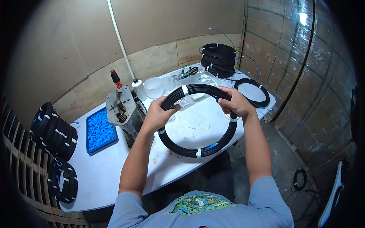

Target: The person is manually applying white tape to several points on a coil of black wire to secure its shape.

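Both forearms rise from the lower edge, and between them hangs a coil of black cable, held up just above the near edge of the white worktop. Left hand is closed around the coil's upper left arc, right hand is wrapped over the upper right, so the ring sits spread between two grips and keeps its round shape instead of sagging. White tape bands pin the loops together at several spots (one at the top, one at the bottom), and a blue tip shows near the lower right.

Off to the left side of the worktop sits a blue tray of small blue pieces, just beside a metal press tool with a red-topped handle, both within easy reach of the left arm. Along the far edge stand a small white bottle and clear plastic cups, with what looks like a pair of cutters behind them, though it is too small to be sure. A stack of finished coils rests at the far right corner, with a single coil lying flat just in front of it. More coils lie on a wooden rack beyond the left end.
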The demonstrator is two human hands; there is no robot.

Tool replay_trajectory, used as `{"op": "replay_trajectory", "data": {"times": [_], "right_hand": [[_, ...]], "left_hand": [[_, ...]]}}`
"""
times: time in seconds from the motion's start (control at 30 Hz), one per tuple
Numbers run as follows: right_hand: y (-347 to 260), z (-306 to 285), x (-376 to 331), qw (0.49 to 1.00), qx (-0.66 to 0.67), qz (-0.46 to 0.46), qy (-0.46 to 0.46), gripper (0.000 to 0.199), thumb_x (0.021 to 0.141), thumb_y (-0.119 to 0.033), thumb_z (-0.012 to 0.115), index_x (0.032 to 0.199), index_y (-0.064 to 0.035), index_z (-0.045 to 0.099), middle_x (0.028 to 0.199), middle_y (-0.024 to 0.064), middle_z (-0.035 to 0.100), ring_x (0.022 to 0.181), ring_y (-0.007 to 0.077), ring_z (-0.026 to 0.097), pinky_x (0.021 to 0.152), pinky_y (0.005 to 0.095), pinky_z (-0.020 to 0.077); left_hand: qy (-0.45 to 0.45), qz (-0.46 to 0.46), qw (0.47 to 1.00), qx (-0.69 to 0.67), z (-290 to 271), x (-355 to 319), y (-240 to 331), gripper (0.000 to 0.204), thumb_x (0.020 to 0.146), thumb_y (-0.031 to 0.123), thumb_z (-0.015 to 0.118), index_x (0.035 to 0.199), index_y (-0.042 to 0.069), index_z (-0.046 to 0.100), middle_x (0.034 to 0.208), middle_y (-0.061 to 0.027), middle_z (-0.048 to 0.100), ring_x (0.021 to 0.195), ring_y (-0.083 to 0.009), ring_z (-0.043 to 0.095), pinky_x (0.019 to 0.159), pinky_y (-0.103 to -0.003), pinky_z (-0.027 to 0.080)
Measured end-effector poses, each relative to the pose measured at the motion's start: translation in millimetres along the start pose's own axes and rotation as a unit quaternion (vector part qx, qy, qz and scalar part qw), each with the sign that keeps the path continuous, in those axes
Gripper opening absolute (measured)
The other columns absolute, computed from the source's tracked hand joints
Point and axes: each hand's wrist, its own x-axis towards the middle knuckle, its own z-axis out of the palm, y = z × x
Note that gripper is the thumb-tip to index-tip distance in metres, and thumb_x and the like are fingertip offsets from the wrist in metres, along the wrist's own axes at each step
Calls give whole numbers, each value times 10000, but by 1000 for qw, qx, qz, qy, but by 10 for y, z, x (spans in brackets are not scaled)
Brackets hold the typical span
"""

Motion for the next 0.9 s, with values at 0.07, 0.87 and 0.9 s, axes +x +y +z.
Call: {"op": "replay_trajectory", "data": {"times": [0.07, 0.87, 0.9], "right_hand": [[-69, -8, 27, 999, -25, 38, -8, 571, 841, -306, 792, 1269, -8, 558, 670, -41, 513, 544, 65, 474, 508, 238, 423], [649, 425, -97, 911, 250, -62, 322, 165, 999, -202, 577, 1085, -94, 487, 809, 32, 518, 573, 121, 523, 522, 286, 473], [652, 407, -113, 909, 270, -53, 314, 152, 1005, -221, 571, 1047, -106, 481, 815, 32, 517, 566, 119, 514, 517, 282, 465]], "left_hand": [[27, -7, 997, -71, 51, 21, -108, 183, 842, 141, 774, 942, 29, 668, 641, 40, 553, 503, -56, 468, 452, -255, 342], [118, -70, 888, -439, 248, -42, -411, 261, 951, 249, 657, 832, 135, 454, 596, 45, 371, 468, -81, 378, 449, -260, 362], [106, -71, 890, -438, 257, -51, -415, 291, 956, 255, 648, 795, 151, 429, 594, 47, 366, 471, -82, 382, 454, -262, 364]]}}
